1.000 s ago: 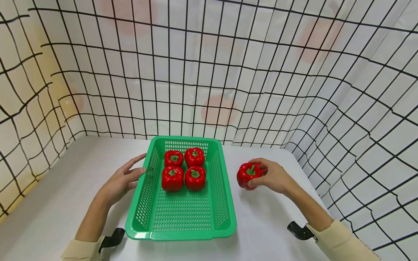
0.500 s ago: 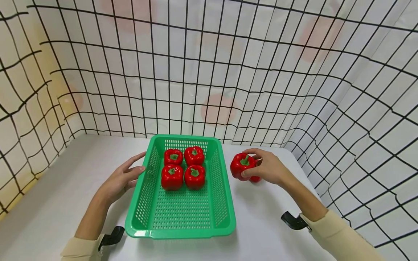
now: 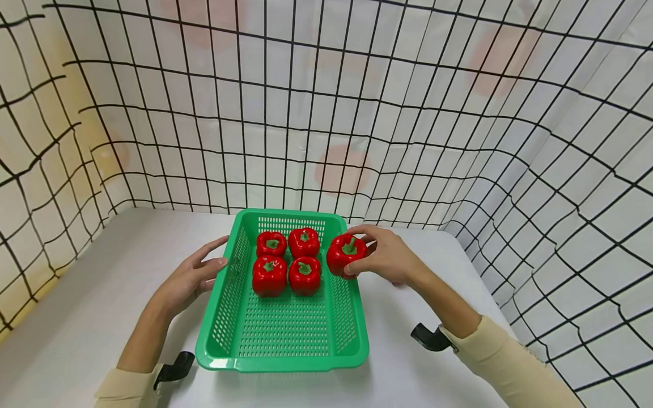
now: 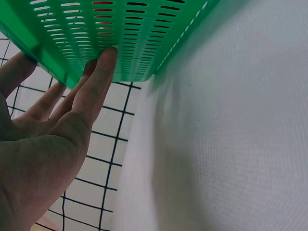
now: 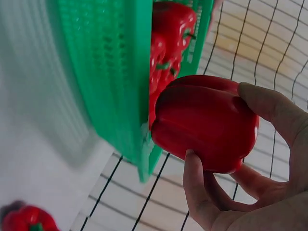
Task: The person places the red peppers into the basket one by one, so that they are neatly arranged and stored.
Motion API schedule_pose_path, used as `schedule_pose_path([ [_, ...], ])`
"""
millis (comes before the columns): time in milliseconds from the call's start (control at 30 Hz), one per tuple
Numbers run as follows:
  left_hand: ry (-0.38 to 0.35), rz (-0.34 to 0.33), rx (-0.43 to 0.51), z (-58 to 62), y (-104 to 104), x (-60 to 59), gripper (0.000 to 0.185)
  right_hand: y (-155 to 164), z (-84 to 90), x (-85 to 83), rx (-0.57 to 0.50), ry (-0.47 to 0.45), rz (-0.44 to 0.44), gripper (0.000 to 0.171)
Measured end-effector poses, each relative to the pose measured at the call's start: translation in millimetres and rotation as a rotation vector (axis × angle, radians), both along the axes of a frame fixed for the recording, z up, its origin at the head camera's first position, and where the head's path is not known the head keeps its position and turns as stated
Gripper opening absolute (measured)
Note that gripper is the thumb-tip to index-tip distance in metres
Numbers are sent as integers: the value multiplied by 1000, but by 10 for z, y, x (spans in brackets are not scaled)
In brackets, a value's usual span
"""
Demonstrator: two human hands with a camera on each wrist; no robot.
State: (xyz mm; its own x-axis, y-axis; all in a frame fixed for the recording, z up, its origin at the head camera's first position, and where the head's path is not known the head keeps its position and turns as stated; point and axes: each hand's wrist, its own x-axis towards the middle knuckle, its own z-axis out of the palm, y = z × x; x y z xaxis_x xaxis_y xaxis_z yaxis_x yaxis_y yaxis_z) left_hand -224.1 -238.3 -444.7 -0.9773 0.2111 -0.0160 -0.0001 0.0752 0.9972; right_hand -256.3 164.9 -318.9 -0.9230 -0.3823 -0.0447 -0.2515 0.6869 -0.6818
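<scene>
a: moved leftward since a second ago, right hand [image 3: 385,258] with the red pepper [image 3: 347,255], now over the right rim of the green basket [image 3: 285,340] instead of out over the bench [image 3: 92,294].

b: grip state? curled round the pepper, thumb below and fingers [image 5: 276,108] over the top, pinching it off the surface. held just beside the basket wall in the right wrist view, stem up.

a: and the left hand [image 3: 191,280]? spread, straight fingers [image 4: 98,79] pressed flat against the basket's left wall, holding nothing.

b: four peppers [image 3: 288,260] already inside, packed in a square at the far end, just left of the grip.

a: likely risks: clipping the rim with the pepper's underside if lowered too soon, tipping or sliding the light basket. also landing on top of the nearest pepper and rolling off.

b: another red pepper [image 5: 26,219] near the wrist, low in the right wrist view, blurred.
</scene>
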Motion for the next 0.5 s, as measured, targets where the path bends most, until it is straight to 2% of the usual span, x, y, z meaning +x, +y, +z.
schedule_pose_path([
  [300, -8, 0, 5, 3, -19, -5, 71, -407, -3, 62, -17, -24, 106, 73],
  [500, -3, 0, -1, 3, -14, -12, 71, -646, -32, 112, -17, -63, 136, 72],
])
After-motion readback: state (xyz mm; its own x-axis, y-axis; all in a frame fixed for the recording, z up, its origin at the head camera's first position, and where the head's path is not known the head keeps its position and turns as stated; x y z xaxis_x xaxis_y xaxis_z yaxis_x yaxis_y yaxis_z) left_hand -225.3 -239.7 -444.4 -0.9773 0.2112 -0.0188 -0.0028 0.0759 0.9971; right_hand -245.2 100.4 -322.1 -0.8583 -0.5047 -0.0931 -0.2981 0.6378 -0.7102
